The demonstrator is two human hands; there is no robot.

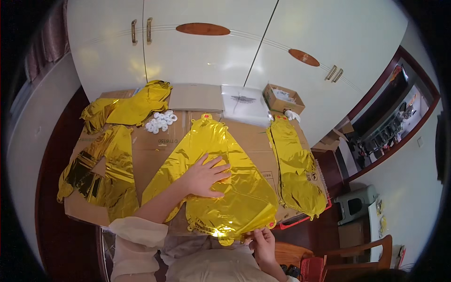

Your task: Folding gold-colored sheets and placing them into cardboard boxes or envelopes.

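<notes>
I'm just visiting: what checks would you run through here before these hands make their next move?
1. Left hand flat on the middle gold foil piece, fingers spread: ok.
2. Right hand at that piece's near edge, toward its right corner: ok, fingertips pinching it.
3. Middle piece smooth: not ok, creases show across it.
4. Middle piece wholly on the cardboard: not ok, its near edge reaches past it.
5. White rings apart from the middle piece: ok, they lie up to its left.
6. Underside of the middle piece: cannot tell, hidden.
</notes>
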